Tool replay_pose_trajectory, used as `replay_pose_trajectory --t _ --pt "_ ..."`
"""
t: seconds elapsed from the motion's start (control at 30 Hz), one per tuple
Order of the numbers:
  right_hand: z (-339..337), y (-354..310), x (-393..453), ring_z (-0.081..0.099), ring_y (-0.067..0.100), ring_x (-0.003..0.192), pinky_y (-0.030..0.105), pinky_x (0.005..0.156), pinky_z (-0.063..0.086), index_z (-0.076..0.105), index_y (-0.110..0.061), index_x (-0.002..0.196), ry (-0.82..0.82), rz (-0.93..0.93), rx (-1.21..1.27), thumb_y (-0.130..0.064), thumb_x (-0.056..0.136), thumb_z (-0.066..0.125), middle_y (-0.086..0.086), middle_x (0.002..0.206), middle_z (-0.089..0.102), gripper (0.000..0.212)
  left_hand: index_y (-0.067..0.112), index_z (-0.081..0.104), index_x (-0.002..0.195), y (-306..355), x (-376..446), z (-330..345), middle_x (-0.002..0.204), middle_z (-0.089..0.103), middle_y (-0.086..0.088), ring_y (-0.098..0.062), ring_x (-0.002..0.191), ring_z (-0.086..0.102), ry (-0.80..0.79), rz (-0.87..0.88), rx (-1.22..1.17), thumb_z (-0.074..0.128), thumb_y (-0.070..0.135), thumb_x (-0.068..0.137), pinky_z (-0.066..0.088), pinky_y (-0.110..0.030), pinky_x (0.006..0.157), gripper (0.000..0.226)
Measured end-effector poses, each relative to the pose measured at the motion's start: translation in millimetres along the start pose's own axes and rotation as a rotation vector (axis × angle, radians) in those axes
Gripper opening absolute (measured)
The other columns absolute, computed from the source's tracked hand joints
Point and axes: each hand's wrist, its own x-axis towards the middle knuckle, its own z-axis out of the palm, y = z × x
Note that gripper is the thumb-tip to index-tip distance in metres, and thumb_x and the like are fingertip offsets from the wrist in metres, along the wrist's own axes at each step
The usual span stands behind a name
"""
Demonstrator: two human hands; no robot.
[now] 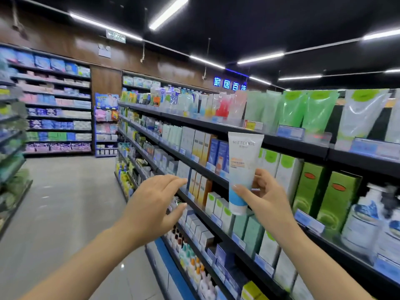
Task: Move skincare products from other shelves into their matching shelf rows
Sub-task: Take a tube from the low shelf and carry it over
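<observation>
Right hand pinching white-and-blue plastic tube before black shelf, left hand spreading open beside orange-and-white boxes, green cartons standing right.

Ceiling strip lights are glaring bright against a dark ceiling. Floor is reflecting glare. Wide-angle bending shelves at edges; left edge and far aisle blurring.

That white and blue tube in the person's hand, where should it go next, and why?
Probably up to the top shelf: the right hand holds the tube cap-down, and similar upright tubes stand there, while nearer rows hold boxes. The left hand is open.
</observation>
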Motion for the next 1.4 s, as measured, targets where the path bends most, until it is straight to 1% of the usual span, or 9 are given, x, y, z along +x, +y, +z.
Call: replay_pose_trajectory --t 0.17,0.37,0.43,0.57,0.83,1.0,1.1,1.23,1.4 --pt "51.6 26.3 77.9 0.063 0.005 0.089 0.020 0.072 0.053 0.056 -0.034 0.106 0.009 -0.053 -0.085 -0.023 0.079 0.074 -0.013 0.101 0.066 0.034 0.014 0.055 0.128 -95.5 45.7 27.0 0.114 0.064 0.002 -0.017 0.103 0.061 -0.001 0.064 0.093 0.043 0.048 0.085 0.048 -0.033 0.089 0.056" --pt "122.2 50.7 183.9 0.061 0.005 0.095 0.031 0.080 0.054 0.056 -0.038 0.104 0.092 -0.101 -0.149 -0.027 0.077 0.075 -0.017 0.101 0.065 0.035 0.015 0.054 0.129 -217.4 105.3 65.3 0.116 0.062 0.002 -0.017 0.106 0.059 0.022 0.082 0.091 0.044 0.048 0.085 0.048 -0.034 0.091 0.056" --pt "144.0 57.2 216.3 0.060 0.005 0.096 0.029 0.079 0.054 0.055 -0.037 0.104 0.109 -0.106 -0.160 -0.026 0.077 0.075 -0.016 0.102 0.065 0.035 0.016 0.054 0.129 -252.8 126.1 81.7 0.117 0.062 0.003 -0.016 0.107 0.059 0.030 0.094 0.066 0.043 0.049 0.085 0.048 -0.033 0.092 0.056" --pt "178.5 74.1 274.4 0.060 0.003 0.094 0.019 0.069 0.052 0.052 -0.041 0.101 0.135 -0.113 -0.173 -0.025 0.077 0.075 -0.016 0.102 0.063 0.037 0.019 0.054 0.129 -312.3 163.6 121.7 0.118 0.061 0.005 -0.015 0.109 0.057 0.066 0.093 0.006 0.040 0.051 0.086 0.045 -0.033 0.094 0.055" --pt "212.7 133.7 382.8 0.062 -0.001 0.086 0.012 0.068 0.051 0.055 -0.033 0.107 0.159 -0.149 -0.181 -0.019 0.076 0.076 -0.013 0.100 0.064 0.040 0.021 0.054 0.126 -398.6 233.1 224.2 0.117 0.061 0.008 -0.013 0.109 0.057 0.108 0.082 -0.044 0.043 0.050 0.086 0.043 -0.030 0.095 0.050" --pt "222.2 166.8 453.5 0.062 -0.001 0.088 0.016 0.068 0.053 0.053 -0.036 0.107 0.156 -0.178 -0.208 -0.021 0.076 0.076 -0.013 0.103 0.063 0.041 0.022 0.055 0.126 -438.8 288.8 277.9 0.117 0.061 0.008 -0.013 0.110 0.056 0.104 0.085 -0.048 0.044 0.049 0.086 0.041 -0.030 0.096 0.050" --pt "228.4 181.4 490.8 0.061 -0.001 0.091 0.015 0.070 0.053 0.053 -0.032 0.112 0.186 -0.209 -0.247 -0.022 0.077 0.075 -0.015 0.104 0.062 0.042 0.022 0.055 0.127 -465.0 319.3 302.4 0.119 0.061 0.008 -0.013 0.111 0.056 0.097 0.083 -0.053 0.044 0.050 0.086 0.039 -0.029 0.096 0.051" --pt "240.4 194.5 533.0 0.062 -0.003 0.088 0.012 0.068 0.051 0.052 -0.033 0.106 0.205 -0.209 -0.258 -0.019 0.078 0.074 -0.013 0.103 0.062 0.039 0.022 0.053 0.129 -501.3 358.3 334.2 0.122 0.059 0.007 -0.013 0.114 0.054 0.112 0.091 -0.088 0.042 0.051 0.085 0.036 -0.028 0.098 0.053" --pt "255.8 203.4 581.8 0.066 0.004 0.087 0.017 0.069 0.054 0.058 -0.022 0.112 0.304 -0.205 -0.237 -0.017 0.073 0.078 -0.008 0.102 0.068 0.044 0.020 0.055 0.127 -535.1 412.8 375.9 0.121 0.060 0.006 -0.014 0.113 0.054 0.179 0.142 -0.172 0.043 0.050 0.084 0.038 -0.030 0.098 0.053"
